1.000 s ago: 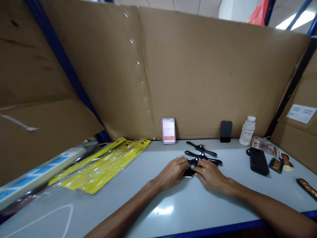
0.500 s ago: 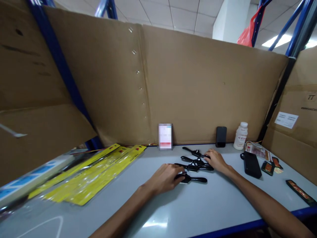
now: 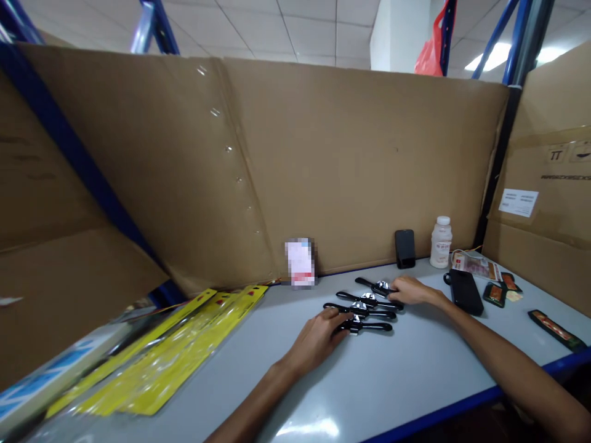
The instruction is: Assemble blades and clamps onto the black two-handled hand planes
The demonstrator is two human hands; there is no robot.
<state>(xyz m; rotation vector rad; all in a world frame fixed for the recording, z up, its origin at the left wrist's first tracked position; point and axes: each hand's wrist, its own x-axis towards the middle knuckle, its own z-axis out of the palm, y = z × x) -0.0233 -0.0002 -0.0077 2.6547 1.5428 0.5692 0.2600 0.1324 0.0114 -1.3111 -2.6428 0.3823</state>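
Several black spokeshaves lie in a row, one behind another, with their handles pointing left and right. My left hand (image 3: 318, 337) is closed around the left handle of the nearest spokeshave (image 3: 369, 327), and its fingers hide that handle. Just behind lies a second spokeshave (image 3: 364, 311), close to the first. Another spokeshave (image 3: 369, 300) rests farther back. At the back of the row, my right hand (image 3: 413, 290) pinches the right end of the farthest spokeshave (image 3: 379, 287), whose left handle shows.
Yellow-backed clear packages (image 3: 198, 351) lie on the left of the grey table (image 3: 397, 381), beside a long box (image 3: 50, 372). A blurred screen (image 3: 300, 263), a black phone (image 3: 405, 249) and a bottle (image 3: 441, 243) stand against the cardboard. A black case (image 3: 465, 292) and small packets (image 3: 495, 294) lie right.
The farthest spokeshave has shifted right with my right hand. The nearest one has come closer to the spokeshave behind it, under my left hand. My view has turned slightly.
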